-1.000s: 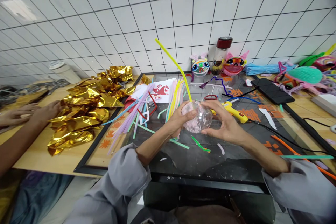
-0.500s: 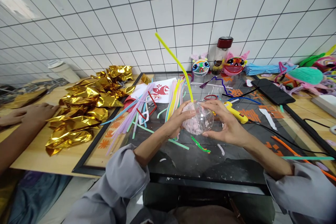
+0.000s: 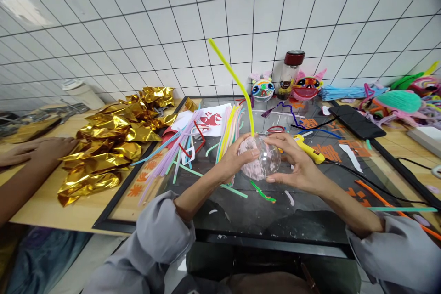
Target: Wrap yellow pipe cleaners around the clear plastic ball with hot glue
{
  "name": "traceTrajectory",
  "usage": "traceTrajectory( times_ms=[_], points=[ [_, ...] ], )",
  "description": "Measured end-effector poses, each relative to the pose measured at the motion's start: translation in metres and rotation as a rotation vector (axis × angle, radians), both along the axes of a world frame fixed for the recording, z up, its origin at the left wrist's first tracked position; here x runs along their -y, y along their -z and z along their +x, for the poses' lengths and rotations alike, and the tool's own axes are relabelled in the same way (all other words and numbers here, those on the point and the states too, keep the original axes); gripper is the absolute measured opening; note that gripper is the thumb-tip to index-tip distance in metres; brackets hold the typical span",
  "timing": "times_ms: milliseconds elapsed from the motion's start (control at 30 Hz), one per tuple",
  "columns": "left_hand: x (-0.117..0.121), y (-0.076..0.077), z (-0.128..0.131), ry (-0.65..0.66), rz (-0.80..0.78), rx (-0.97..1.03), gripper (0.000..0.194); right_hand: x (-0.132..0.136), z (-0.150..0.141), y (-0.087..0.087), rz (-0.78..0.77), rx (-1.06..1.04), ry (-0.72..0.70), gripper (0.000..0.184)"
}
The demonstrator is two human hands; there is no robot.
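Observation:
Between my two hands is a clear plastic ball [image 3: 269, 158], its left part covered in pale pink fuzzy material. My left hand [image 3: 238, 161] grips the pink side, thumb across the front. On the clear side, my right hand [image 3: 296, 161] holds the ball between thumb and fingers. A yellow pipe cleaner [image 3: 232, 73] rises from the top of the ball near my left fingers and leans up to the left; its lower end is hidden. Below the ball lies a short green pipe cleaner piece [image 3: 262, 191]. A yellow glue gun [image 3: 309, 149] rests just beyond my right hand.
Bundled pipe cleaners [image 3: 168, 156] and crumpled gold foil [image 3: 106, 133] lie to the left, near another person's hands [image 3: 51, 151]. At the back stand a lidded bottle [image 3: 289, 76] and two decorated balls [image 3: 262, 88]. A black phone [image 3: 357, 121] and the glue gun's cord [image 3: 372, 186] are right.
The yellow pipe cleaner's upper end has shifted slightly right. Both hands keep their hold on the ball, which has turned or tilted very little.

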State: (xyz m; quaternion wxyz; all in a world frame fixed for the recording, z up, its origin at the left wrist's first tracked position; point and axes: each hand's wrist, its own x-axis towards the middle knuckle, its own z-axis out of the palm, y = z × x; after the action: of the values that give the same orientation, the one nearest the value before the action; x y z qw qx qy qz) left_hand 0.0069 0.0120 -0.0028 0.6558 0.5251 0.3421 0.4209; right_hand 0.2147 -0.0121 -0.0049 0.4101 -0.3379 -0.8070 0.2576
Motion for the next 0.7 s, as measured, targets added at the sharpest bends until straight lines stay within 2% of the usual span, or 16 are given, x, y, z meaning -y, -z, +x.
traceTrajectory(
  times_ms=[300,700],
  points=[
    [-0.0032,0.0083,-0.0015,-0.027,0.113,-0.065,0.067,0.0021,-0.0024,0.0017,-0.042,-0.069,0.002,0.065],
    [-0.002,0.0058,-0.0001,0.002,0.031,0.022,0.068,0.0002,-0.0019,0.0036,-0.067,-0.09,0.007,0.065]
  ],
)
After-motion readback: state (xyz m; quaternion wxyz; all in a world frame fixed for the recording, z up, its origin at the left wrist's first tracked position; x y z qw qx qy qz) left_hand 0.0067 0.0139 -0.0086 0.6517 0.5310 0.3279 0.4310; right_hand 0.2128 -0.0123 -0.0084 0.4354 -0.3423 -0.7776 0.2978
